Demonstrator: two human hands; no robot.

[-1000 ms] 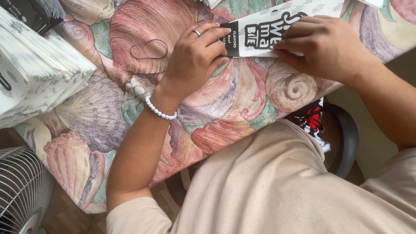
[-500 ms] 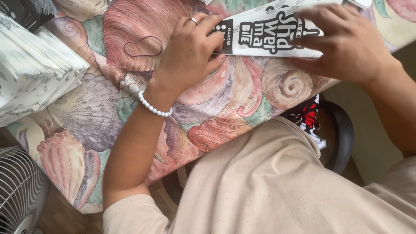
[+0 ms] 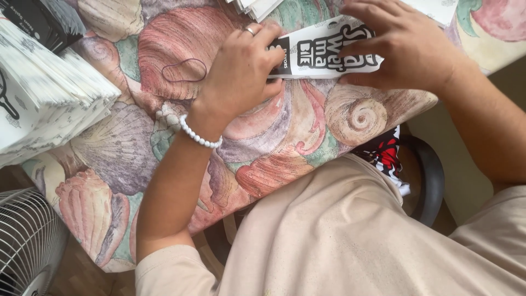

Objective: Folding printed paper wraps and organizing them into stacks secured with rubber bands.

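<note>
A flat white paper sleeve with black lettering [image 3: 323, 52] lies on a tablecloth printed with seashells [image 3: 307, 137]. My left hand [image 3: 241, 71], with a ring and a white bead bracelet, presses on the sleeve's left black end. My right hand [image 3: 405, 46] lies flat over its right part, fingers spread. A thin dark rubber band [image 3: 184, 70] lies on the cloth just left of my left hand.
A thick stack of white printed papers [image 3: 44, 104] fills the left side, with a black box [image 3: 41, 22] behind it. More white sheets [image 3: 255, 6] poke in at the top. A white fan grille [image 3: 27, 246] stands low left. A dark chair edge [image 3: 430, 170] shows right.
Both hands and the paper sleeve shifted slightly in view as the camera moved; my hands stay pressed on the sleeve, with the left fingers now over its black end.
</note>
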